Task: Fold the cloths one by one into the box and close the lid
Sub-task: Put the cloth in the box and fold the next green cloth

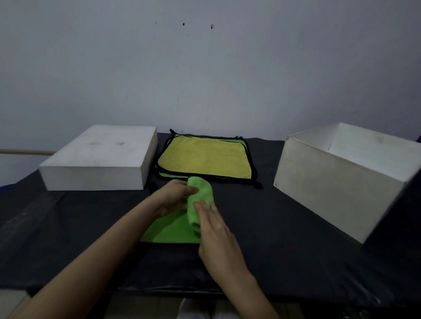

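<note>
A green cloth [176, 227] lies on the black table cover [286, 236] in front of the person, its near part spread flat while its far edge is lifted and curled over into a soft roll. The left hand [172, 197] grips that raised edge from the left side, thumb and fingers pinched on the fabric. The right hand [216, 229] rests against the roll from the right with its fingers stretched out nearly flat; they touch the cloth, but whether they actually clasp it cannot be told. Just beyond the hands sits a stack of cloths [204, 157] with black trim, a yellow one on top and green edges showing beneath it (how many lie in the stack is not clear). To the left of the stack the white lid [100, 157] rests flat on the table, well apart from the open white box [337, 185] standing on the right side. The inside of the box is mostly hidden by its near wall, so its contents cannot be seen.
</note>
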